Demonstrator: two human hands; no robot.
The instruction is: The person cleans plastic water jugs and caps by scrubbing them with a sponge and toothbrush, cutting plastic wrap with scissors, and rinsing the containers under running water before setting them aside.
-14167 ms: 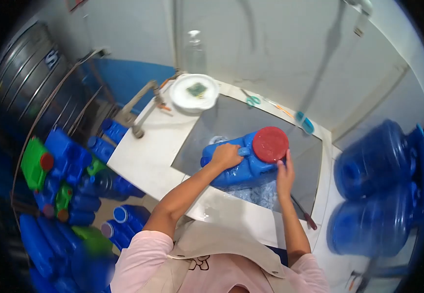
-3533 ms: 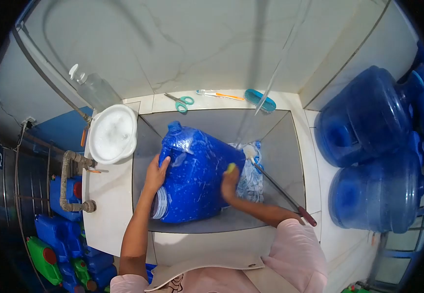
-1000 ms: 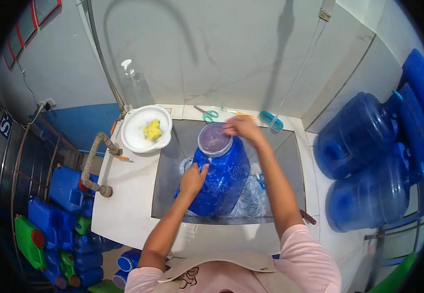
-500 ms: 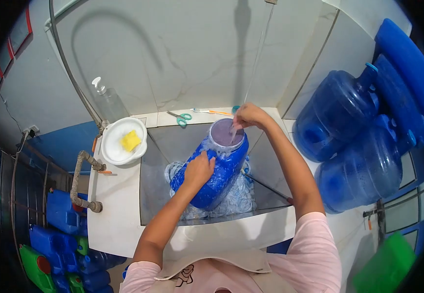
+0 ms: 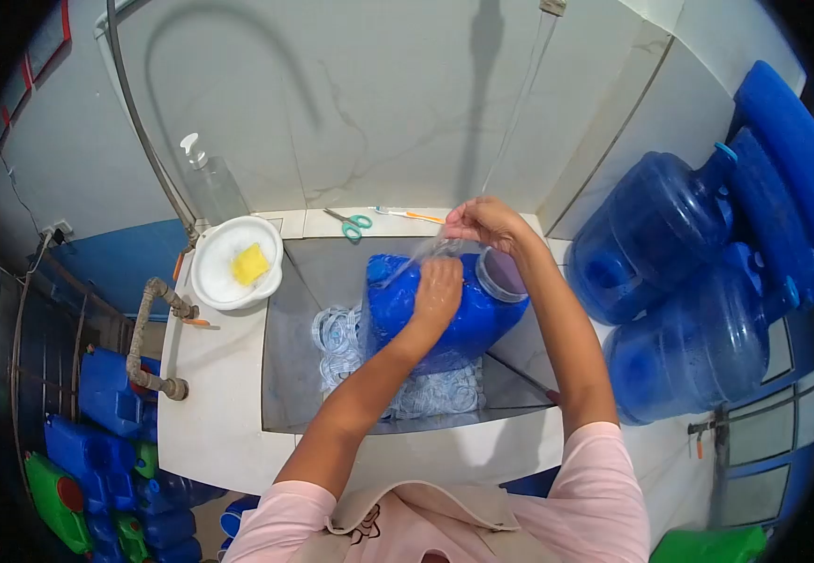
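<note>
A grey sink (image 5: 290, 361) sits in a white counter (image 5: 215, 413) by a pale wall (image 5: 379, 122). At centre, the left hand (image 5: 439, 289) grips the blue jug (image 5: 482, 324) from above, over coiled strips (image 5: 440, 392). The right hand (image 5: 487, 225) pinches what may be clear film or water. Upper left, a white basin (image 5: 200, 274) holds suds and a yellow sponge (image 5: 249, 265); scissors (image 5: 354, 223) lie behind the sink.

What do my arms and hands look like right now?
Your left hand and right hand are bare, with no gloves, watch or bracelet showing. The forearms are uncovered too. Above the elbows are short, loose, pale pink sleeves, without visible markings.
</note>
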